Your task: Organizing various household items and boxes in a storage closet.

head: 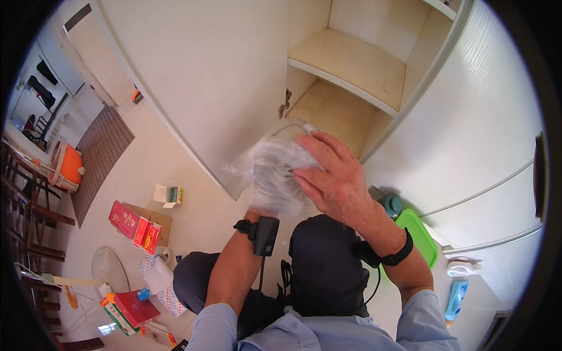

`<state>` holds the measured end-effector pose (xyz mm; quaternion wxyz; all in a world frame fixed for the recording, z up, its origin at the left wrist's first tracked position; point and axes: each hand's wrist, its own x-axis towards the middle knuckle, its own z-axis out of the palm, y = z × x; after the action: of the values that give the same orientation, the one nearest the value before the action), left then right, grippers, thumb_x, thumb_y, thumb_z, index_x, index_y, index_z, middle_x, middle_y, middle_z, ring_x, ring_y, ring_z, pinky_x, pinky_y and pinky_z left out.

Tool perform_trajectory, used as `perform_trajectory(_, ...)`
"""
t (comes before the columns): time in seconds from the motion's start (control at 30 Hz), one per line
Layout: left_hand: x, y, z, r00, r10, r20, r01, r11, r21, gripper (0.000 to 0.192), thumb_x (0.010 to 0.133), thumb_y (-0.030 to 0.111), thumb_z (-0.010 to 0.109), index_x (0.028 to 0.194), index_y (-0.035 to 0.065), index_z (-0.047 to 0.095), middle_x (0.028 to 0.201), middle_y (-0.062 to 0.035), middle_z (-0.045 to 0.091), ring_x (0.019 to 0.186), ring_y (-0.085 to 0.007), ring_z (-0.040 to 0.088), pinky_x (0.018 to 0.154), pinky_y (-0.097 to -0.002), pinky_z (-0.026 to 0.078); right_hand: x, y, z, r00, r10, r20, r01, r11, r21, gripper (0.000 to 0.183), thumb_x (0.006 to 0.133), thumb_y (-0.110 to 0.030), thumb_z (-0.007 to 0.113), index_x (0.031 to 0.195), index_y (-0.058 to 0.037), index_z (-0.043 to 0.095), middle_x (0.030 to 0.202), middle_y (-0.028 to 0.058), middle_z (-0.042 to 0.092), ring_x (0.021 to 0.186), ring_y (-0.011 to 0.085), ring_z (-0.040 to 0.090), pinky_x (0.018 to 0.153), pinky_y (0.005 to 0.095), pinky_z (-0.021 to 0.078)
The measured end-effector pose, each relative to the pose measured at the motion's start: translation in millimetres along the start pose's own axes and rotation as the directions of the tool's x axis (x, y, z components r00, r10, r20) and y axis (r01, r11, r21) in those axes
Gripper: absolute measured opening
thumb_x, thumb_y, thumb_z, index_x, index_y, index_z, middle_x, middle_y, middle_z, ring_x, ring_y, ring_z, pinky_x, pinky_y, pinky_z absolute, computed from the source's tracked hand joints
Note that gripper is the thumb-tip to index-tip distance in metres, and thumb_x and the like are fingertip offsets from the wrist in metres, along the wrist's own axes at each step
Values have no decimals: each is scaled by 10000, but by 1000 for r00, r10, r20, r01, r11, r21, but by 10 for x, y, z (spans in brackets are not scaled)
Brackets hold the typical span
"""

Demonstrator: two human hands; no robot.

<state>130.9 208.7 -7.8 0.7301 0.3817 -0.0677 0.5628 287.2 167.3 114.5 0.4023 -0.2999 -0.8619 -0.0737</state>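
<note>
A clear, crinkled plastic bag [279, 169] with blurred contents is held up between my hands, in front of the cabinet opening. The fingers of my right hand [336, 175] grip its right side. My left hand [263, 204] is behind and under the bag, mostly hidden by it, with just the wrist and forearm showing below. Past the bag stands a white cabinet with bare wooden shelves [351, 63]. Its white door [210, 74] is swung out to the left.
On the floor at left lie a cardboard box [160, 226] with red packets, a small opened box [168, 196] and a red box [137, 308]. At right are a green plastic tray [417, 239], a teal container [392, 205], a white bottle [463, 267] and a blue bottle [456, 300].
</note>
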Motion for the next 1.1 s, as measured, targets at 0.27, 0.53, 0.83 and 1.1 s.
perform_trajectory(0.27,115,-56,-94,957,-12,-289,134,904,407,445,1040,354,470,1321,16,542,1261,-143,622,1119,-252,628,958,-362,551,-33,15,-3,994,98,45,-96,994,-44,179,695,-20,782,847,-20,686,1346,194,560,1186,393,572,959,467,497)
perform_trajectory(0.53,173,-237,-316,918,-57,-392,51,998,-25,428,1031,323,489,1320,10,535,1281,-158,613,1146,-271,620,968,-397,552,-185,185,71,915,385,124,-400,814,421,61,828,18,686,882,23,660,1461,240,488,1279,384,535,1043,384,426)
perform_trajectory(0.83,157,-251,-623,917,-55,-394,14,994,-107,644,964,528,517,1333,2,543,1270,-185,626,1107,-304,649,915,-435,582,-208,309,129,825,499,265,-506,446,738,22,863,12,658,878,-4,658,1504,222,450,1379,303,454,1090,362,357)
perform_trajectory(1.1,216,-264,-577,925,91,-368,7,967,255,508,1016,438,488,1293,20,566,1217,-150,643,1088,-273,646,901,-416,578,-213,482,144,795,518,315,-464,184,866,88,903,-62,639,869,12,671,1488,226,468,1267,209,512,1038,350,391)
